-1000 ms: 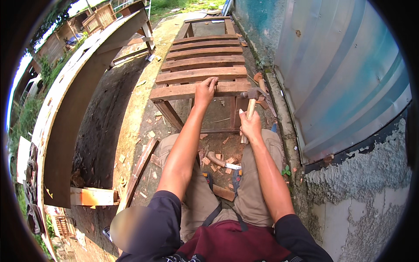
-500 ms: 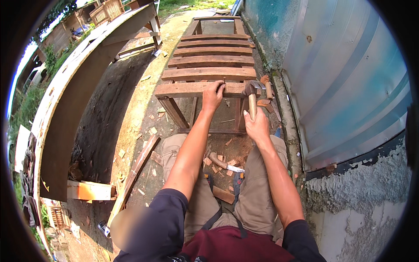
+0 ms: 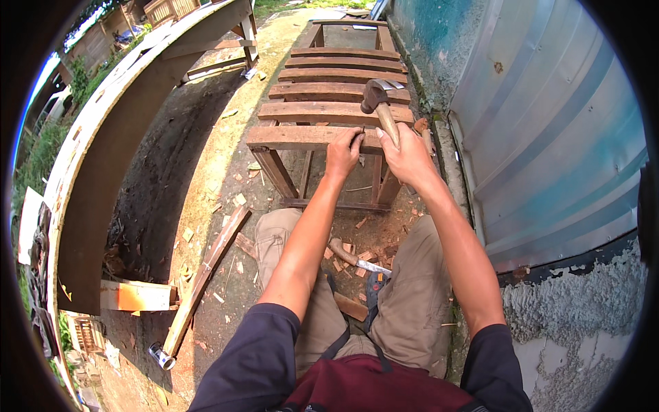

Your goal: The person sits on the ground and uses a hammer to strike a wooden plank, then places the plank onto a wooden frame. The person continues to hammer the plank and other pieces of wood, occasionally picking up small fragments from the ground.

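Two hands: right point(image 3: 410, 154) grips hammer point(image 3: 381, 110), left point(image 3: 344, 152) pinches slat point(image 3: 302, 137); chips point(image 3: 357, 250) underfoot.

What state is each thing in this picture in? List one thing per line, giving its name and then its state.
Hammer: raised, head above the slats.
Right hand: closed around the hammer handle.
Left hand: resting on the nearest slat, fingers pinched together.
Slatted wooden frame: standing on its legs.
Knife: lying on the ground between the legs.
Can: lying on its side.
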